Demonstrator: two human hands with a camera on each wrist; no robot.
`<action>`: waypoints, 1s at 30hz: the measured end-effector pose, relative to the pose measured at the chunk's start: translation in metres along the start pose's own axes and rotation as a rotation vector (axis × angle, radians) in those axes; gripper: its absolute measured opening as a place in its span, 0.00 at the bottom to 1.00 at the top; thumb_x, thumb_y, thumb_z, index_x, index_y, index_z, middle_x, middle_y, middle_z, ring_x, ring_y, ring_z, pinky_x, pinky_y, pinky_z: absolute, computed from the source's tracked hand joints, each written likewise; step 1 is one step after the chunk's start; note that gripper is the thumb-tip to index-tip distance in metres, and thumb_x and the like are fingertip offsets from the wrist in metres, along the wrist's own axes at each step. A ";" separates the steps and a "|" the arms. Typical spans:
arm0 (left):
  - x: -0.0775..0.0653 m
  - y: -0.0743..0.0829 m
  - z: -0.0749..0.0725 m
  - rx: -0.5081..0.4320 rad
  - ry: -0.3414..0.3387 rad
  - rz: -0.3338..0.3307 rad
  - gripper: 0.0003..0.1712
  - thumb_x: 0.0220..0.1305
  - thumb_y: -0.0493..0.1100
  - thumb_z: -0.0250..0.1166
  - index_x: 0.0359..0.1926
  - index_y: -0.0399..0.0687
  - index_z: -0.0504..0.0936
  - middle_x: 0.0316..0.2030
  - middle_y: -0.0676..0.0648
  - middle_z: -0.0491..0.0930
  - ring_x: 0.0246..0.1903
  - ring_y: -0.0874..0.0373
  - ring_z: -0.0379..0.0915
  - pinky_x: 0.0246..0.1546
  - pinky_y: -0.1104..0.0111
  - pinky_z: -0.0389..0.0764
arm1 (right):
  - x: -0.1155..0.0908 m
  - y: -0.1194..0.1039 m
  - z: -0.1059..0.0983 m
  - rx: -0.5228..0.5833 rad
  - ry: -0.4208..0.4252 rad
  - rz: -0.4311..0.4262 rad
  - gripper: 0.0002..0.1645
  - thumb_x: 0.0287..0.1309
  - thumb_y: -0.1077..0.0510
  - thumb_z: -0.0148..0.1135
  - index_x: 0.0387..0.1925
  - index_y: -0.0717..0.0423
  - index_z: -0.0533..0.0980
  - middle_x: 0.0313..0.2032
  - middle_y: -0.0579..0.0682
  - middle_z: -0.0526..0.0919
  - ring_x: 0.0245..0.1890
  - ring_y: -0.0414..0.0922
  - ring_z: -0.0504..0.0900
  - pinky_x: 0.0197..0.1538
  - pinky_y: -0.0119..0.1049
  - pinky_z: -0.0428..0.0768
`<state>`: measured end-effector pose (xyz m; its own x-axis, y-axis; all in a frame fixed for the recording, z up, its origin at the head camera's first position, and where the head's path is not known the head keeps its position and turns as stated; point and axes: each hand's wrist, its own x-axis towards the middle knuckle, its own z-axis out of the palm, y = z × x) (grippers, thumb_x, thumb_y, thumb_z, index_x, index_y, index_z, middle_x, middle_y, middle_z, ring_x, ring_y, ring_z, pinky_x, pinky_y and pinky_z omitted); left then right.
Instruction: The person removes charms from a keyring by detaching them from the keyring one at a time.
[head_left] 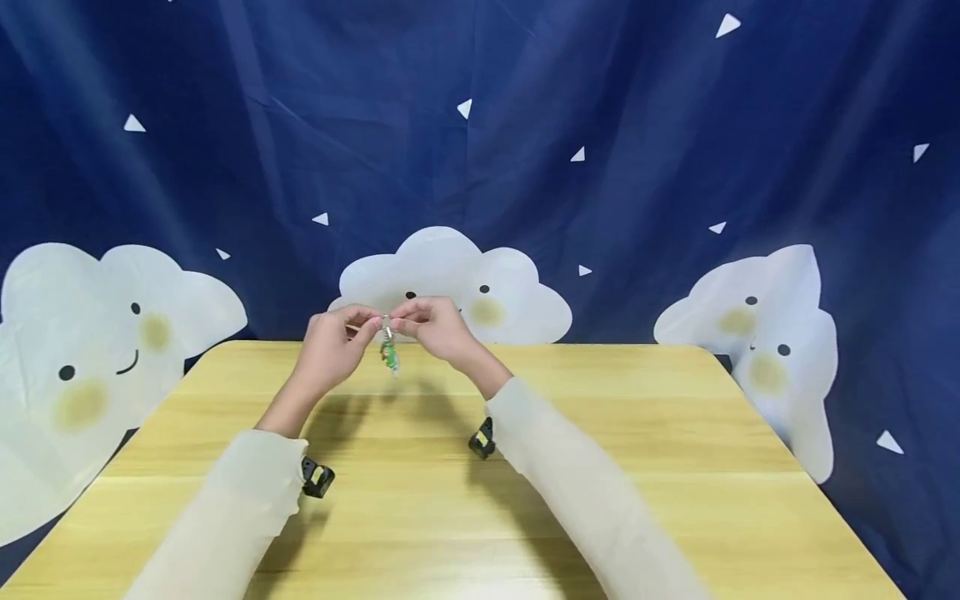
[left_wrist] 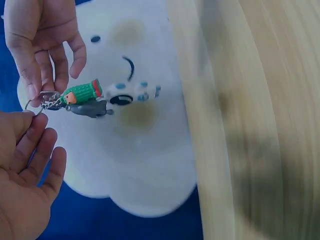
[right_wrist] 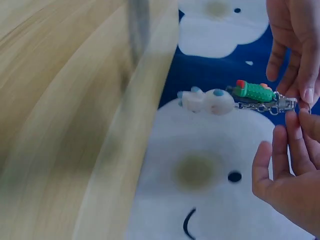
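Observation:
A keychain [head_left: 389,354] hangs above the far part of the table between my two hands. My left hand [head_left: 330,350] pinches its metal ring [left_wrist: 26,104] between thumb and index finger. From the other side, my right hand [head_left: 441,332] pinches at the ring as well. Short chains and a silver clasp [right_wrist: 286,103] carry the charms. One charm is a knobbly green figure [left_wrist: 80,93] with a red end; a dark grey figure [left_wrist: 90,108] lies against it. The white charm with blue parts [right_wrist: 207,101] dangles lowest. On both hands the other fingers are spread loosely.
The light wooden table [head_left: 420,517] lies below, its far edge just behind the hands. A dark blue curtain [head_left: 525,83] with smiling white clouds hangs behind it. Small black devices sit at the left wrist [head_left: 317,478] and right wrist [head_left: 482,438].

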<state>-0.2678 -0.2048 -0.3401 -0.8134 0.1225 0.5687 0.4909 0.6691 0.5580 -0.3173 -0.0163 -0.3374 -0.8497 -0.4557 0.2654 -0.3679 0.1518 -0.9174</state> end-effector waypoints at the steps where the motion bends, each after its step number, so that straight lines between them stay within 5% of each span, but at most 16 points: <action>1: 0.002 0.004 0.005 -0.012 -0.001 0.011 0.10 0.73 0.39 0.64 0.45 0.35 0.87 0.39 0.39 0.88 0.40 0.44 0.86 0.41 0.50 0.87 | -0.004 0.001 -0.007 0.010 0.001 0.002 0.08 0.67 0.61 0.67 0.43 0.62 0.85 0.39 0.54 0.88 0.46 0.56 0.86 0.51 0.43 0.85; 9: 0.009 0.037 0.040 -0.102 -0.059 0.029 0.10 0.74 0.39 0.64 0.47 0.36 0.87 0.40 0.41 0.89 0.39 0.48 0.85 0.43 0.54 0.86 | -0.035 0.006 -0.053 -0.054 0.034 0.000 0.07 0.66 0.59 0.68 0.43 0.59 0.86 0.37 0.50 0.88 0.39 0.43 0.85 0.47 0.36 0.84; 30: 0.004 0.086 0.109 -0.123 -0.077 0.160 0.09 0.72 0.41 0.66 0.46 0.41 0.88 0.37 0.46 0.89 0.41 0.51 0.83 0.44 0.55 0.85 | -0.107 0.023 -0.111 -0.167 0.179 -0.042 0.05 0.65 0.59 0.70 0.40 0.56 0.87 0.37 0.48 0.90 0.39 0.44 0.85 0.42 0.37 0.84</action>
<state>-0.2632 -0.0667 -0.3560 -0.7411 0.2787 0.6108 0.6463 0.5425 0.5366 -0.2763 0.1333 -0.3536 -0.8802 -0.3043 0.3642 -0.4489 0.2853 -0.8468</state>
